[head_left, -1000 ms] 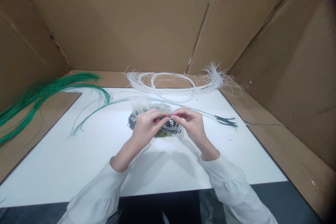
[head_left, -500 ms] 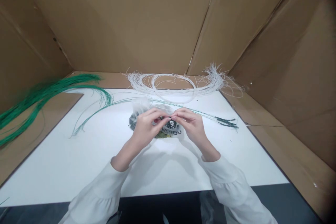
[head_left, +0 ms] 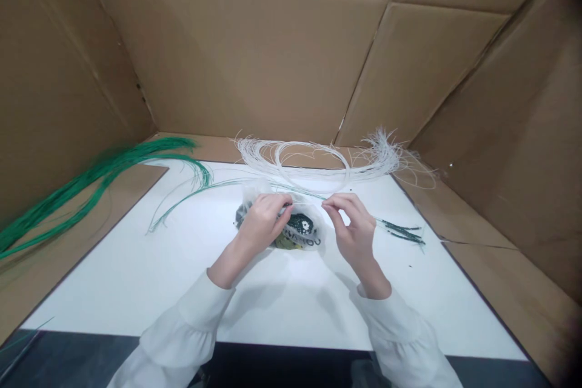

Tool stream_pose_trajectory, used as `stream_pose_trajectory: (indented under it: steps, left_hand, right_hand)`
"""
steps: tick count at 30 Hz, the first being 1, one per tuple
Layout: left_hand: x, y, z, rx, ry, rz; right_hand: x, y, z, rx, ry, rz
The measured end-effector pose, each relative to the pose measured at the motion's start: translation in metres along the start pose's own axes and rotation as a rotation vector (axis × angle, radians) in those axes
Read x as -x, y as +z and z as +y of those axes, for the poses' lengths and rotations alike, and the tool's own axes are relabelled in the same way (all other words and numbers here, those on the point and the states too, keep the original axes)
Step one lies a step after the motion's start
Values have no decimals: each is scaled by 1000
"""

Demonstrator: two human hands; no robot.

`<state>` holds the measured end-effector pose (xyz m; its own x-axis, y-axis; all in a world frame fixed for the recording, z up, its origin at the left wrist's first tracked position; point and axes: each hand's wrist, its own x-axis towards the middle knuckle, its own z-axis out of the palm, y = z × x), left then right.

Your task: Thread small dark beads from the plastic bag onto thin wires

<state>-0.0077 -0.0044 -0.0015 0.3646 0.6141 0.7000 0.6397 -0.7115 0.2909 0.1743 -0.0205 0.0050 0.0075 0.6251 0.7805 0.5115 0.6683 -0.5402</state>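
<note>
Over a clear plastic bag (head_left: 313, 241) of small dark green beads (head_left: 297, 222), my two hands are held apart at about the same height. Thumb and fingers of my left hand (head_left: 264, 223) are pinched at one end of a thin pale strand (head_left: 307, 204); a tiny dark bit shows at its fingertips. My right hand (head_left: 355, 227) pinches the strand's other end. The bag's dark printed letters show below the beads, and my left hand covers part of the bag.
Bundles of green strands (head_left: 95, 179) lie at the left. Behind the bag is a coiled bundle of white strands (head_left: 313, 163). Several green strands with dark beaded ends (head_left: 402, 230) lie at the right. Cardboard walls (head_left: 254, 60) surround the white table (head_left: 182, 279).
My right hand has moved right, away from my left, and a thin strand now shows between them. The whole view has shifted slightly.
</note>
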Motion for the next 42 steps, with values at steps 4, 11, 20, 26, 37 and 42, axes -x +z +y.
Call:
stream_pose_trajectory:
  steps: [4,11,20,26,37,42]
  left_hand:
    - [3,6,-2,-38,60,-11]
    - [5,8,-4,16,89,3]
    - [4,5,-3,121,-39,65]
    - [3,0,9,295,-143,-19]
    - [1,-1,12,357,-275,-48]
    - [2,-2,14,394,-346,-40]
  right_hand:
    - [8,4,1,65,-189,-45]
    - [15,8,4,120,-307,-70]
    - [8,9,-4,-157,153,71]
    - [6,13,-5,-320,442,-46]
    - [6,13,-3,-370,465,-29]
    - [9,13,-2,-194,318,-39]
